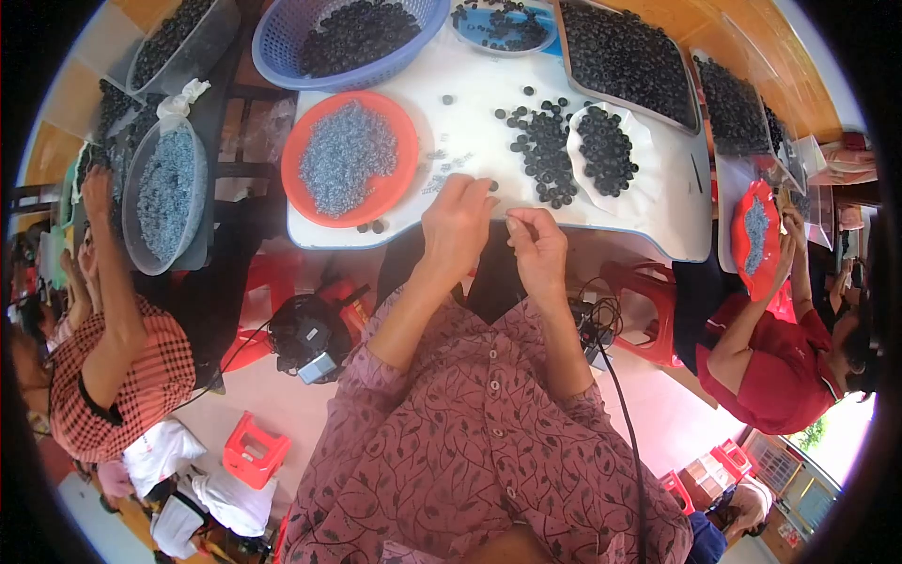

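Note:
My left hand [458, 226] rests at the near edge of the white table [479, 103], fingers curled and pinched on a small black ring. My right hand [537, 246] is beside it, fingers closed around a tiny piece that I cannot make out. Just beyond the hands lies a loose heap of black rings [543, 155] and a white sheet with more black rings [606, 150]. An orange plate of small grey metal parts [348, 158] sits to the left of my left hand.
A blue basket [352, 38], a blue plate [503, 23] and a metal tray [625, 61] of black rings line the far side. Other people sit at left [122, 348] and right [780, 367]. Red stools [644, 301] and a cable [620, 414] lie below.

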Available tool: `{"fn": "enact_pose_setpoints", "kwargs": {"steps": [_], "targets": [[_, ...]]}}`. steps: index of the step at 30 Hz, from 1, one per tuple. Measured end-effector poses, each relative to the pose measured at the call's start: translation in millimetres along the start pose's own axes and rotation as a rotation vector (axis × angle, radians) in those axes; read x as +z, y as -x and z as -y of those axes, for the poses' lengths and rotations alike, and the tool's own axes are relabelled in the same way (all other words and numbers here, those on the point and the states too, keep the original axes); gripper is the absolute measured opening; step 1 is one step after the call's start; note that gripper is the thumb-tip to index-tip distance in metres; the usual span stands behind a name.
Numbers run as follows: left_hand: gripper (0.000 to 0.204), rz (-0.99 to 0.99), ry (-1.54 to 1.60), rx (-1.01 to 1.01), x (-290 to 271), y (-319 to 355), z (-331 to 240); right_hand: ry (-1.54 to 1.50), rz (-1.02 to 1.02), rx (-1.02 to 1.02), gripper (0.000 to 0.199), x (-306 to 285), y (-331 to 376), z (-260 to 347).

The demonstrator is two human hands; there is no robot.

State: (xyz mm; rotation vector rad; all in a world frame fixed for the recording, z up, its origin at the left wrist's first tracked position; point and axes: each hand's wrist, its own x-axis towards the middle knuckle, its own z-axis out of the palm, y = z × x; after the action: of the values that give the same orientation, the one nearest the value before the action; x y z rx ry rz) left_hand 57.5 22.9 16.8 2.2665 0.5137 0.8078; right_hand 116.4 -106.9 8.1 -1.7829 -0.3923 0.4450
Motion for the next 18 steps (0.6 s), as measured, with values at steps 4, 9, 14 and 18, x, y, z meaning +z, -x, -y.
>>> {"fn": "enact_pose_setpoints", "kwargs": {"steps": [4,9,14,18], "targets": [[0.021,0.083,-0.106,0.066,4.7,-12.5,2.0,-0.057,-0.014,0.039,0.012,-2.7,-0.2,-2.2],[0.015,0.147,-0.161,0.110,8.7,-17.0,7.6,-0.115,-0.015,0.038,0.014,-4.6,0.0,-0.8],[0.014,0.063,-0.081,0.124,8.1,-14.3,5.2,-0.106,-0.004,0.049,0.015,-5.9,-0.4,-3.3],[0.020,0.134,0.629,-0.276,-2.8,-3.5,3.2,-0.123,-0.013,0.052,0.016,-5.4,-0.8,-2.4]]}}
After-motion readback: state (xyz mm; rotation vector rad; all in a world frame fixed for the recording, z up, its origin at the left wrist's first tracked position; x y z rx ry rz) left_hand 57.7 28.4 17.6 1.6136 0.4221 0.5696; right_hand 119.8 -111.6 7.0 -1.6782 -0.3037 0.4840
